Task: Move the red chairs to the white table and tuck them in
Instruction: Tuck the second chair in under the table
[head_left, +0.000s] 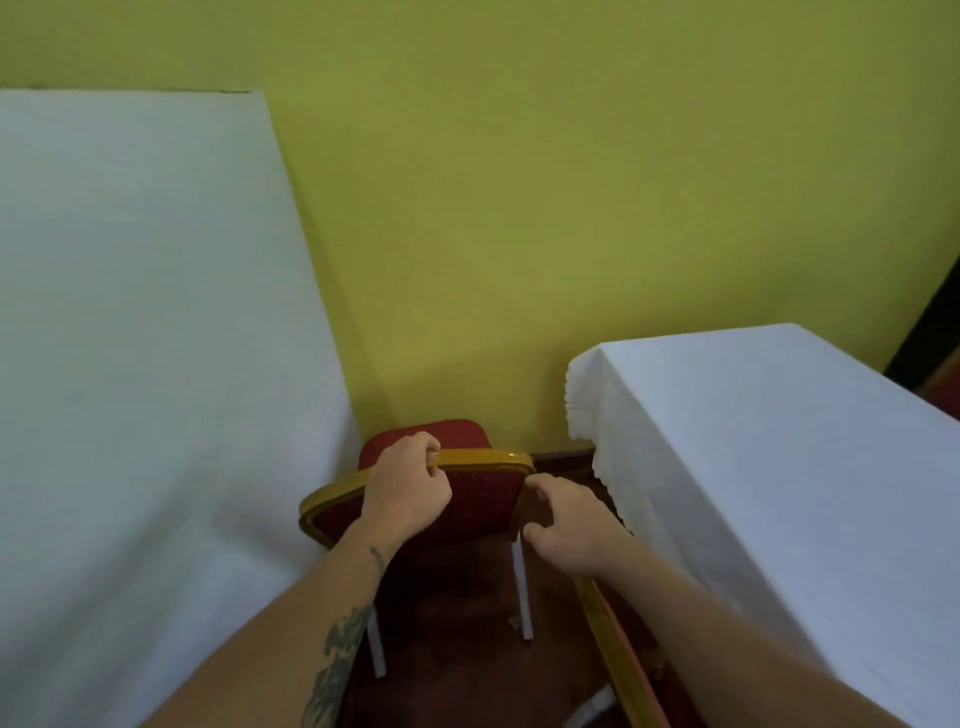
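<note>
A red chair (478, 506) with a gold frame and white legs stands in the gap between two white-clothed tables, its seat toward the yellow wall. My left hand (408, 486) is closed over the top rail of its backrest. Just right of the backrest's corner, my right hand (563, 527) has curled fingers spread apart and holds nothing. The gold and red edge of a second chair (613, 639) runs under my right forearm, beside the right white table (779, 441). The left white table (145, 338) fills the left side.
The yellow wall (519, 208) stands close behind the chair. Dark red-brown floor (457, 649) shows in the narrow gap between the tables. A dark doorway edge (935, 322) is at the far right.
</note>
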